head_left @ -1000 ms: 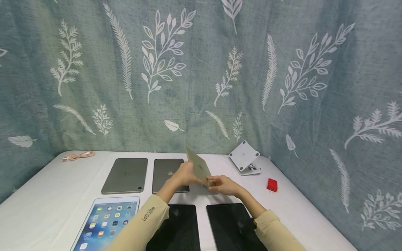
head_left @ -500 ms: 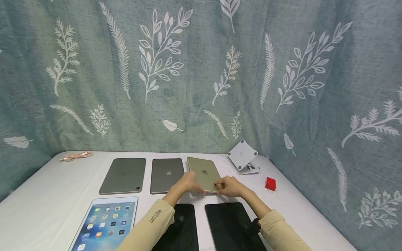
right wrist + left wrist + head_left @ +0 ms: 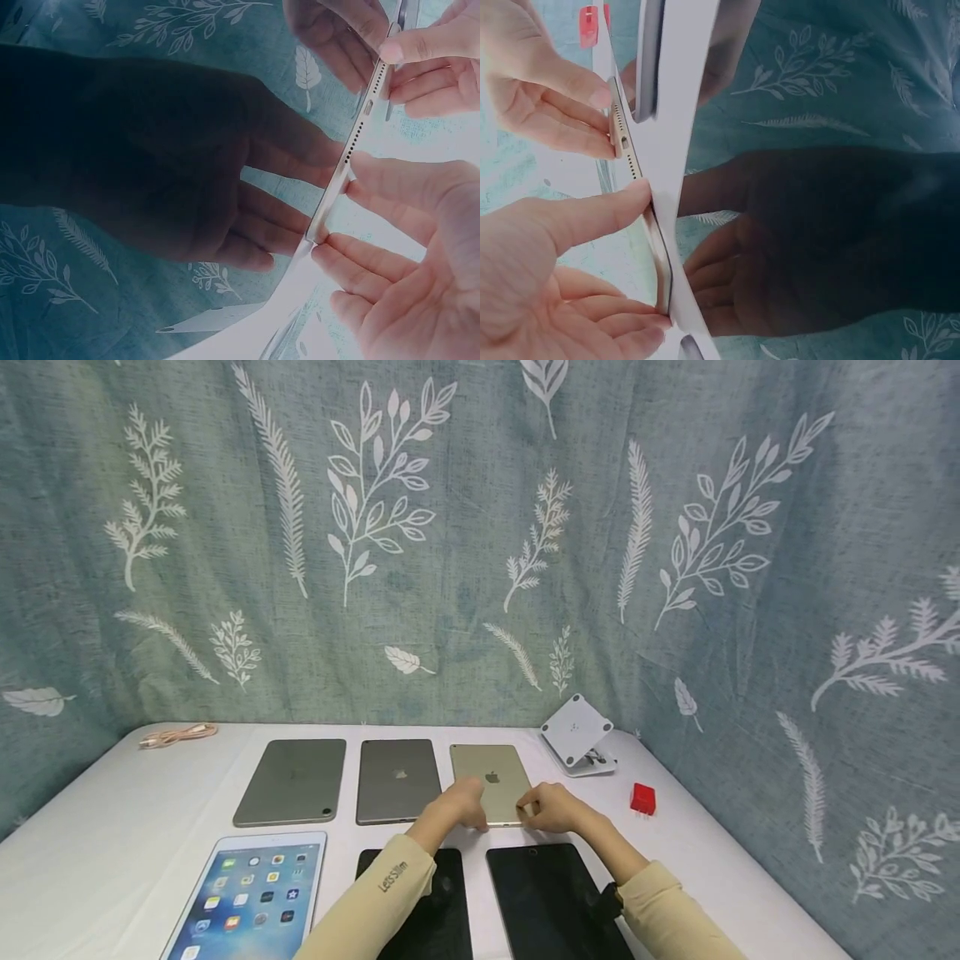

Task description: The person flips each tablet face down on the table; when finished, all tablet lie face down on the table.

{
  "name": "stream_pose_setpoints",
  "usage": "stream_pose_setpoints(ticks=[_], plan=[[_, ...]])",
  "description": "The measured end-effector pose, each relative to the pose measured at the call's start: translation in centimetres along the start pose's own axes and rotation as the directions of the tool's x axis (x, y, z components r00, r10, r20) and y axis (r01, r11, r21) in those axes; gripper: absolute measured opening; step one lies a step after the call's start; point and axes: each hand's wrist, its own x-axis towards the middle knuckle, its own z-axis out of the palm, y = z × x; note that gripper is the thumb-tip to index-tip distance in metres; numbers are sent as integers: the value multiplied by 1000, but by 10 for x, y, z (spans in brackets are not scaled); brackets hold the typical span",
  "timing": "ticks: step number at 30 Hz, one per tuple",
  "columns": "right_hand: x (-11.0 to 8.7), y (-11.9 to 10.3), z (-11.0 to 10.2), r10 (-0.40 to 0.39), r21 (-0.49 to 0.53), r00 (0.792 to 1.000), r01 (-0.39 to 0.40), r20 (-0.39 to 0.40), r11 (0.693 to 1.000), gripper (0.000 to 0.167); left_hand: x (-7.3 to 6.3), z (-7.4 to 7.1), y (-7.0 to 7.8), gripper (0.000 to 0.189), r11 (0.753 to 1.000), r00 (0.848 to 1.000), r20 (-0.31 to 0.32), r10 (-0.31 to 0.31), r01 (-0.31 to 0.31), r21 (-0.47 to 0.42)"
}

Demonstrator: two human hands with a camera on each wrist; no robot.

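A gold tablet point(image 3: 501, 768) lies back up on the white table, at the right end of the far row. My left hand point(image 3: 457, 803) holds its near left corner, and my right hand point(image 3: 553, 807) its near right corner. In the left wrist view, the left thumb point(image 3: 641, 193) rests on the edge with the speaker holes, fingertips at the corner. From the right wrist, the right thumb point(image 3: 360, 166) and fingers meet around the other corner. Both wrist views also show the hands mirrored in dark glossy surfaces.
Two grey tablets point(image 3: 292, 781) point(image 3: 397, 781) lie left of the gold one. Nearer are a white-framed lit tablet point(image 3: 247, 893) and two black-screened tablets point(image 3: 442, 902) point(image 3: 551, 893) beneath my forearms. A metal stand point(image 3: 577, 735), red charger point(image 3: 642, 799) and coiled cable point(image 3: 178, 736) sit further out.
The gold tablet was tilted up on its near edge in both hands. It has come down flat onto the table, its far end lowered, with my hands staying at the near corners.
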Motion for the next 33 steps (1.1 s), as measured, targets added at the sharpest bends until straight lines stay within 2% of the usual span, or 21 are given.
stream_pose_setpoints(ticks=[7,12,18,21,25,29,33], plan=[[2,-2,1,117,-1,993,-117,-2,993,33,3,4,1,29,999,999,11,-41,41,-30],[3,-3,3,137,-7,990,-137,21,991,37,2,4,2,28,998,998,28,-64,65,-28],[4,-5,5,131,4,991,-131,-5,991,44,-5,-5,2,40,1000,1000,25,-18,18,-18],[6,-10,5,127,31,991,-125,-44,992,53,-12,-13,-2,48,1000,1000,27,8,-7,-16],[8,-24,7,120,83,989,-113,-83,990,61,-25,-26,-11,50,1000,1000,26,3,-3,5],[11,-41,12,91,156,994,-80,-66,985,61,-40,-44,-25,51,997,1000,9,-23,22,74],[16,-62,17,51,180,998,-43,-39,983,61,-60,-63,-42,62,994,998,13,-58,56,99]])
